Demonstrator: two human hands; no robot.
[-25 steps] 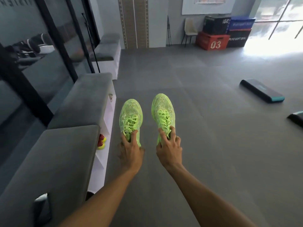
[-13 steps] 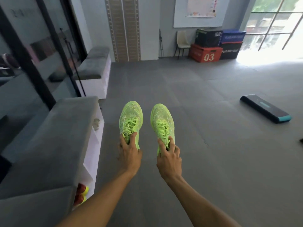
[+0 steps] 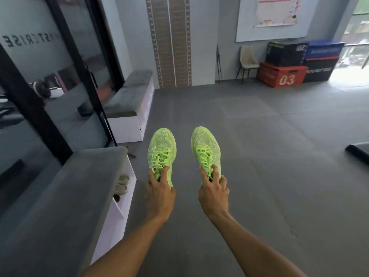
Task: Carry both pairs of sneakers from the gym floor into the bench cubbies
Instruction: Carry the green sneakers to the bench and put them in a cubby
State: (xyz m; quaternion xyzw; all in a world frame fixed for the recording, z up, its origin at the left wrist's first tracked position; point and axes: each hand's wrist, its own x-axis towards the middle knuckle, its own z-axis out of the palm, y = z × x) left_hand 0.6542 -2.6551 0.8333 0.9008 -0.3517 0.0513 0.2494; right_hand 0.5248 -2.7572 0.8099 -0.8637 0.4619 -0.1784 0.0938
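Observation:
I hold a pair of neon green sneakers out in front of me above the grey floor, toes pointing away. My left hand (image 3: 159,193) grips the left green sneaker (image 3: 161,149) at its collar. My right hand (image 3: 214,191) grips the right green sneaker (image 3: 205,147) the same way. To my left runs a grey-cushioned bench (image 3: 65,196) with white cubbies (image 3: 117,214) facing the floor. A beige pair of shoes (image 3: 121,184) sits in the nearest upper cubby, partly hidden by the bench top.
A second cushioned bench (image 3: 129,96) stands farther along the glass wall (image 3: 40,66). Plyo boxes (image 3: 283,76) and a chair (image 3: 247,58) line the back wall. A dark step platform (image 3: 357,152) lies on the floor at the right edge.
I have walked forward along the benches; the cubby with red and yellow shoes passed out of view and the far wall is closer. Both hands keep their hold on the green sneakers.

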